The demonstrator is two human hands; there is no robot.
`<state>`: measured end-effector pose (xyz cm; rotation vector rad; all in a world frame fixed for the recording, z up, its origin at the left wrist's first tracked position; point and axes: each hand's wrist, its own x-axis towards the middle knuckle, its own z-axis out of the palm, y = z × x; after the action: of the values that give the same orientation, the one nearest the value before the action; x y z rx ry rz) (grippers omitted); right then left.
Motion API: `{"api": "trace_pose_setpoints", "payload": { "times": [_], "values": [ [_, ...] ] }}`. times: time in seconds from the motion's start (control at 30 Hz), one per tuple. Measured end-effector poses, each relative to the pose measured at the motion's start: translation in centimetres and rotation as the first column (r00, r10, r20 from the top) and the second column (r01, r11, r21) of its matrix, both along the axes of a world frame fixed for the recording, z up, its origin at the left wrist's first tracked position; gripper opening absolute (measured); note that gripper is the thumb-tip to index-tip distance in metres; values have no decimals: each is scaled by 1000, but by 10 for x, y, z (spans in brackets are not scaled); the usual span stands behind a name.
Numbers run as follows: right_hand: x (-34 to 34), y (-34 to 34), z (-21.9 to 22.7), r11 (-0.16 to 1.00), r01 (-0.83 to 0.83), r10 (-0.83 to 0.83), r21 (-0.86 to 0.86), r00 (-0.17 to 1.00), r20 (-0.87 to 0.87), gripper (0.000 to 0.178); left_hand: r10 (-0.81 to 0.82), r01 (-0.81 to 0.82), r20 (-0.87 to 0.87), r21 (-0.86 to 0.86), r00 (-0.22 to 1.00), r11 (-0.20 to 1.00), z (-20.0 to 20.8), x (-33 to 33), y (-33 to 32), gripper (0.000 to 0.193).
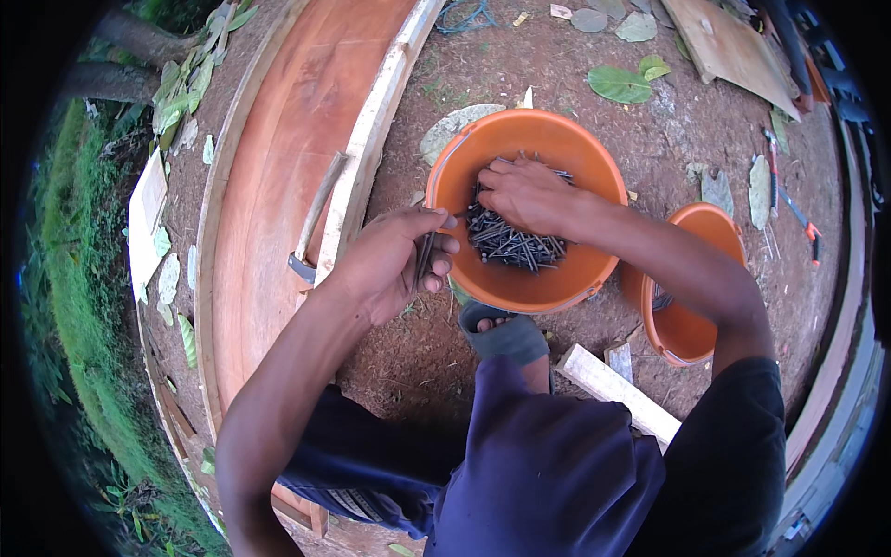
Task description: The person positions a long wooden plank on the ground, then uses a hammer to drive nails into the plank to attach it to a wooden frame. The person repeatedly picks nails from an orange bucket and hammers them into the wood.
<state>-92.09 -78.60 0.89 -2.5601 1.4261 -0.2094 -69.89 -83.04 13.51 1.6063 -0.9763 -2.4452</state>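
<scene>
A large orange bucket [575, 158] stands on the ground before me, with a heap of loose dark nails [520, 249] in its bottom. My right hand [527, 193] reaches in from the right, its fingers curled down onto the nails; the fingertips are partly hidden among them. At the bucket's left rim, my left hand [394, 260] is closed around a few long nails [425, 255], which lie upright against the fingers. Its palm is turned toward the bucket.
A smaller orange bucket [691, 325] sits to the right under my forearm. On the left, a hammer [320, 209] leans over the edge of a long wooden form [278, 139]. A timber offcut [617, 395] lies near my foot. Red-handled tools [800, 218] and leaves lie farther right.
</scene>
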Motion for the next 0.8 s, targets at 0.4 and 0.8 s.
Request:
{"api": "trace_pose_setpoints", "payload": {
  "times": [0.4,0.8],
  "values": [
    [-6,-7,6,960,73,-58,272,996,-66,13,-39,38,-46,-20,998,999,0,13,-5,18],
    [-34,0,72,470,-23,-797,882,418,436,21,-2,-7,-83,-106,997,994,-4,0,-3,17]
  ]
}}
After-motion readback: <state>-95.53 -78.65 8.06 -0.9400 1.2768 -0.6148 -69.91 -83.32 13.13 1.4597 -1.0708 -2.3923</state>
